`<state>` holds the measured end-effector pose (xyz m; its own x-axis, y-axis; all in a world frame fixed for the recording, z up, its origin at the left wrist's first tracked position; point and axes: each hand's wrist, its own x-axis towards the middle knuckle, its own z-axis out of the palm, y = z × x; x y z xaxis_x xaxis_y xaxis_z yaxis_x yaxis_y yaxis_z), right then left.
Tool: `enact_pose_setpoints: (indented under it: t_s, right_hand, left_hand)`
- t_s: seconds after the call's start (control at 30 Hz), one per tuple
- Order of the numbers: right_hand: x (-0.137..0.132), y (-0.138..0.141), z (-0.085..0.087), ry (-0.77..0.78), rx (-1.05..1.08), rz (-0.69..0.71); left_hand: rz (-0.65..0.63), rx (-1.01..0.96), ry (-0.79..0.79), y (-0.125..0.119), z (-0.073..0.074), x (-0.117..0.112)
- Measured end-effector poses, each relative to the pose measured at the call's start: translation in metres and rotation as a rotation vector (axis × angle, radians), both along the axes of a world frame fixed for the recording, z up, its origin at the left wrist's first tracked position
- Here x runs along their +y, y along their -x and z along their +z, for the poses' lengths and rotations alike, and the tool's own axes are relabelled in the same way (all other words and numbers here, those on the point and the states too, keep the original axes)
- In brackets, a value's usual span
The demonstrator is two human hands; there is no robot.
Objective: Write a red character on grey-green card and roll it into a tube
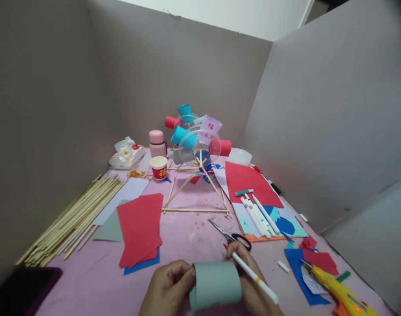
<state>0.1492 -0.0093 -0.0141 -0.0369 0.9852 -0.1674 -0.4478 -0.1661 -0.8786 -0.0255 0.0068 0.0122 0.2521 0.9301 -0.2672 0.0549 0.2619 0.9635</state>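
Observation:
My left hand (170, 287) pinches the left rim of a grey-green paper tube (216, 285), which lies on its side near the table's front edge. Between the fingers of my right hand (249, 276) is a white felt-tip pen (255, 277), its red tip pointing up and left, with a yellow band near the other end. That hand is also at the tube's right end; whether it grips the tube is hidden. Just beyond lie black-handled scissors (233, 237), blades apart. Further back stands a wheel-like model with clear plastic discs (200, 147) and coloured paper tubes on a stick frame (195, 210).
At left are wooden sticks (72, 215), red paper sheets (141, 228) and a dark phone-like slab (26, 289). Behind stand a paper cup (159, 168) and a pink flask (157, 145). At right are several felt-tip pens (258, 217) and a yellow glue gun (338, 287).

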Motion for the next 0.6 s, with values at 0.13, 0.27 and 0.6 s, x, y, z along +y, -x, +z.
enact_pose_setpoints:
  t_s: [0.13,0.27,0.6]
  right_hand:
    - [0.001,-0.003,-0.004,-0.001,0.036,-0.054]
    - [0.002,-0.004,-0.007,0.045,0.078,-0.051]
    - [-0.001,0.003,0.001,0.061,0.032,-0.063]
  left_hand:
    - [-0.057,-0.065,0.01,-0.002,0.009,-0.004]
    - [-0.116,-0.056,-0.01,-0.002,0.013,-0.004]
    - [-0.118,0.074,0.009,0.004,0.003,0.0]
